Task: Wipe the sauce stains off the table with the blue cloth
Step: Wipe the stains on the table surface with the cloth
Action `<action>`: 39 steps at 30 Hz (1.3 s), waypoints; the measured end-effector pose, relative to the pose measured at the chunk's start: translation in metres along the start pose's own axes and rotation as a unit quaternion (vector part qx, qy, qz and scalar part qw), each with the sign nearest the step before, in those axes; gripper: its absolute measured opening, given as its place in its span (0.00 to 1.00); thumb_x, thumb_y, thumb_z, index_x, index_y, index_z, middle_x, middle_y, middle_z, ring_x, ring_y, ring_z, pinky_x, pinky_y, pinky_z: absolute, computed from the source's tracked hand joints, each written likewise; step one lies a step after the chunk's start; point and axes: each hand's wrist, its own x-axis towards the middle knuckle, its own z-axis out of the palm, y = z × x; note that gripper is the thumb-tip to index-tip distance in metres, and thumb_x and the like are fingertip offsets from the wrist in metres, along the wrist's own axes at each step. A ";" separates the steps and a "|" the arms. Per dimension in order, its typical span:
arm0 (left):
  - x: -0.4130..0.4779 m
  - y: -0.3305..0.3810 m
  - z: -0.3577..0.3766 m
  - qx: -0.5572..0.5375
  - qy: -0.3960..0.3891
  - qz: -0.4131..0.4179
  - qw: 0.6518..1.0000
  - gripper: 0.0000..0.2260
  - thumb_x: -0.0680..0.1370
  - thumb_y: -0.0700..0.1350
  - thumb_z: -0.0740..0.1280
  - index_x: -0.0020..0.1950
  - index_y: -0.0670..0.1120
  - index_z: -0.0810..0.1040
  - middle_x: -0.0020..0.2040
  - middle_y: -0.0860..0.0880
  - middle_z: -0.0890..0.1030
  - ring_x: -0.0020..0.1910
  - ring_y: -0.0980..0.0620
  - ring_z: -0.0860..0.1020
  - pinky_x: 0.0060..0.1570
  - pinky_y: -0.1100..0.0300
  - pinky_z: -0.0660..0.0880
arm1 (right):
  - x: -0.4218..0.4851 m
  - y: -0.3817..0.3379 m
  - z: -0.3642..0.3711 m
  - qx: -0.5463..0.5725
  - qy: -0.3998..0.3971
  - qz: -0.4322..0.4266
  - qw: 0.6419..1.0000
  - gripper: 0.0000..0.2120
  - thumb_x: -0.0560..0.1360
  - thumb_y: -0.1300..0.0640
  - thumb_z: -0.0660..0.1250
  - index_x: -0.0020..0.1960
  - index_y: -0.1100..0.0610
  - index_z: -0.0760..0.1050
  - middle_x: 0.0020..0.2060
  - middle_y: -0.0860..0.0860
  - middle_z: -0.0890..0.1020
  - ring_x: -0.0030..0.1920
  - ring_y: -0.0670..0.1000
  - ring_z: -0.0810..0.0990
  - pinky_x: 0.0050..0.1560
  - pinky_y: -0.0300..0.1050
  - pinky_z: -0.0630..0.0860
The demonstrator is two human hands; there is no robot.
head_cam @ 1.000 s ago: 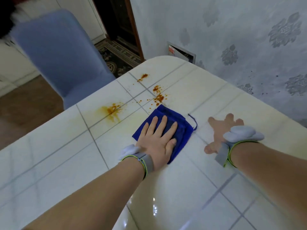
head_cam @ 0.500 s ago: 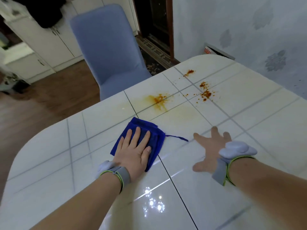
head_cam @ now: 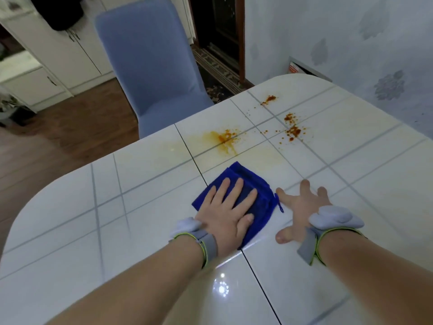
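Note:
A folded blue cloth (head_cam: 257,191) lies flat on the white tiled table (head_cam: 140,207). My left hand (head_cam: 228,212) presses on it with straight, spread fingers. My right hand (head_cam: 297,207) rests flat on the bare table just right of the cloth, fingers spread. Beyond the cloth is a smeared orange sauce stain (head_cam: 222,139). Farther right is a cluster of red-orange splatter (head_cam: 291,131), and a small spot (head_cam: 269,99) sits near the far table edge. A faint yellowish film shows around the smear.
A blue upholstered chair (head_cam: 150,62) stands at the table's far-left side. The patterned wall (head_cam: 351,38) runs along the right of the table. White cabinets (head_cam: 58,55) and a wooden floor (head_cam: 58,137) lie to the left, a dark doorway behind the chair.
My left hand has slid the cloth away from the stains and to the left, then back to the right until it lies next to my right hand. The camera view has swung left.

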 end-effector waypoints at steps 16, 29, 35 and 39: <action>0.014 0.026 0.002 0.011 0.007 -0.037 0.999 0.26 0.79 0.59 0.35 0.77 0.61 0.36 0.79 0.51 0.37 0.77 0.45 0.34 0.74 0.48 0.34 | 0.007 0.005 0.003 0.031 0.008 -0.004 0.999 0.51 0.56 0.36 0.72 0.70 0.28 0.44 0.71 0.51 0.50 0.70 0.63 0.49 0.63 0.66 0.66; 0.002 0.034 0.002 -0.008 0.018 0.047 0.999 0.26 0.80 0.59 0.44 0.79 0.60 0.47 0.79 0.53 0.43 0.78 0.46 0.42 0.76 0.46 0.41 | 0.009 0.005 0.003 0.051 0.009 -0.006 0.999 0.50 0.54 0.36 0.74 0.69 0.28 0.49 0.72 0.51 0.47 0.71 0.64 0.45 0.64 0.65 0.65; 0.017 -0.008 -0.033 -0.133 0.139 -0.078 0.978 0.21 0.78 0.54 0.61 0.71 0.56 0.65 0.69 0.51 0.70 0.66 0.44 0.70 0.65 0.54 0.69 | 0.009 0.004 0.003 0.048 0.002 0.000 0.999 0.52 0.56 0.38 0.75 0.70 0.28 0.47 0.74 0.50 0.43 0.71 0.64 0.42 0.65 0.66 0.64; 0.026 0.000 -0.046 -0.127 0.028 -0.193 0.973 0.11 0.77 0.57 0.64 0.57 0.54 0.72 0.55 0.53 0.74 0.55 0.49 0.73 0.57 0.52 0.71 | 0.010 0.003 -0.001 0.040 -0.009 0.007 0.999 0.56 0.55 0.37 0.76 0.72 0.30 0.43 0.75 0.51 0.40 0.72 0.65 0.41 0.66 0.67 0.63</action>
